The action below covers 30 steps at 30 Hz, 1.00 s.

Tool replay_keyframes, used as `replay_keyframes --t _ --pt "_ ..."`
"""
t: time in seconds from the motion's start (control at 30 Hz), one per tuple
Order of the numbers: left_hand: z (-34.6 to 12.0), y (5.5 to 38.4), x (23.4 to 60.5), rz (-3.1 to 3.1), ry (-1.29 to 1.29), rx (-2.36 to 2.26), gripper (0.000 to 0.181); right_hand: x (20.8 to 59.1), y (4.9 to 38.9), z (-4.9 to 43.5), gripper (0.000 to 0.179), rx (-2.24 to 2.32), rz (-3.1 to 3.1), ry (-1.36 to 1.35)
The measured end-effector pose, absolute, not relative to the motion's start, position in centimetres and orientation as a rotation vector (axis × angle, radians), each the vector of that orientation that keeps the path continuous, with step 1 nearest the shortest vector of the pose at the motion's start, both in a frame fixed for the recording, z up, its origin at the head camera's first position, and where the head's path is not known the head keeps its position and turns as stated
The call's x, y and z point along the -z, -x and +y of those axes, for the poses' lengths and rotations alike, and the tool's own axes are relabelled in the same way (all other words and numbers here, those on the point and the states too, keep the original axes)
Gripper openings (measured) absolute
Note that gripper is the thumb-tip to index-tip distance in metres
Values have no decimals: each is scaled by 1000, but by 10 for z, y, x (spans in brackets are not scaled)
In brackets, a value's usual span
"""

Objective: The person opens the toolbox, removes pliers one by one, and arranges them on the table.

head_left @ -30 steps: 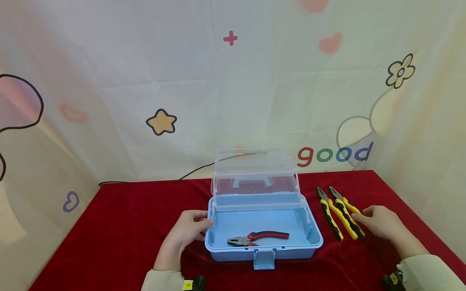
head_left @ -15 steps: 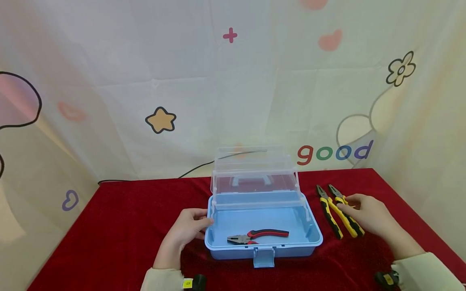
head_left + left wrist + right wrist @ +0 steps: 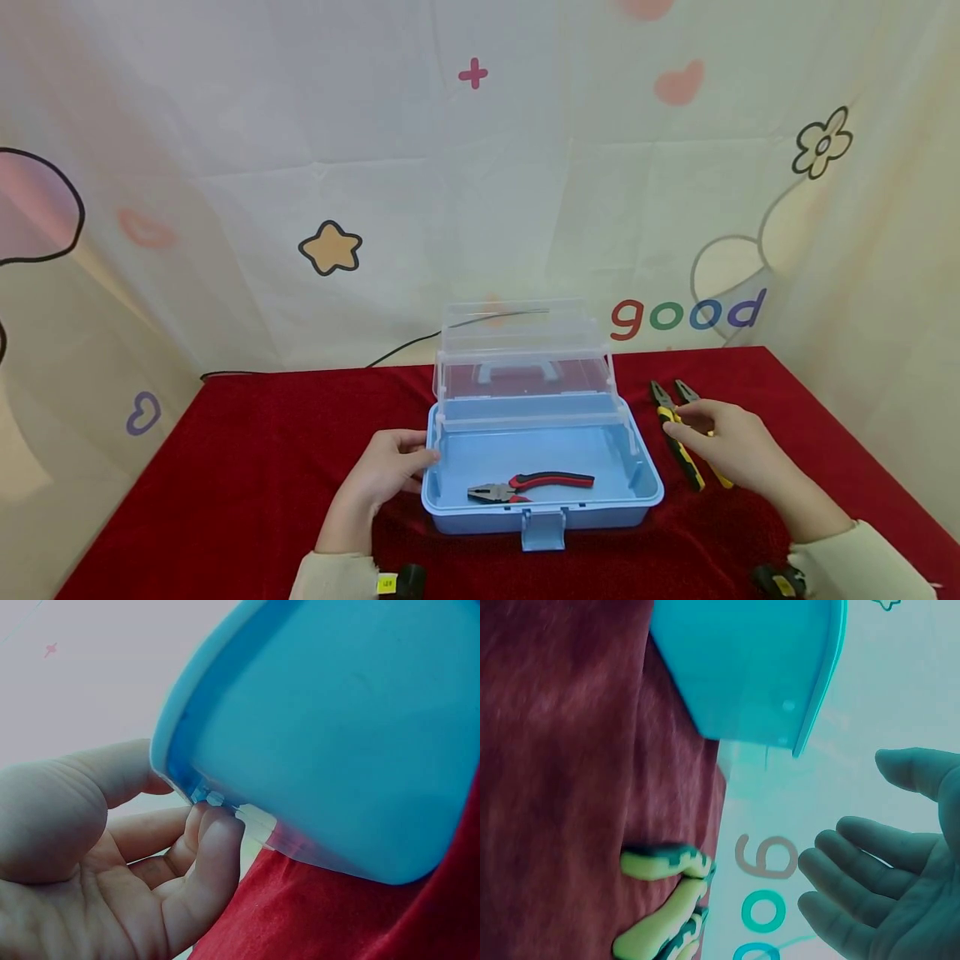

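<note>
A light blue toolbox [image 3: 528, 454] stands with its clear lid [image 3: 525, 358] raised. My left hand [image 3: 386, 467] grips its left wall, thumb over the rim and fingers beneath, as the left wrist view shows. Inside lies a pair of red-and-black pliers [image 3: 551, 481], one handle partly hidden by the front wall. On the right, my right hand [image 3: 731, 442] hovers over two pairs of yellow-and-black pliers. The left pair [image 3: 684, 457] is mostly visible; the right pair [image 3: 686, 391] is largely covered by the hand. In the right wrist view its fingers [image 3: 855, 881] are loosely extended, holding nothing.
A red cloth [image 3: 285, 467] covers the table. The toolbox's latch [image 3: 543, 531] hangs down at the front. A black cable [image 3: 405, 346] runs behind the box, before a patterned curtain [image 3: 390, 208].
My right hand has moved left from the handles of the right pair of yellow-and-black pliers to above the left pair. My left hand and the toolbox have stayed put.
</note>
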<state>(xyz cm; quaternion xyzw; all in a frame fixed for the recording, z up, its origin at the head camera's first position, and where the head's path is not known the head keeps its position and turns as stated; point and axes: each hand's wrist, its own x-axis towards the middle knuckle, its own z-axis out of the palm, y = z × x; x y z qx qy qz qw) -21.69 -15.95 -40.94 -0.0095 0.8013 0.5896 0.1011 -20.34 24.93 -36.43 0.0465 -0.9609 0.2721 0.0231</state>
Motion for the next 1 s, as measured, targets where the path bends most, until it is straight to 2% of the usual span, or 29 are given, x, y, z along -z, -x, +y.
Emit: replay_keyframes --t 1.0 --pt "-160 217 410 2374 3 -1739 41 358 197 203 44 -949 -2938 -347"
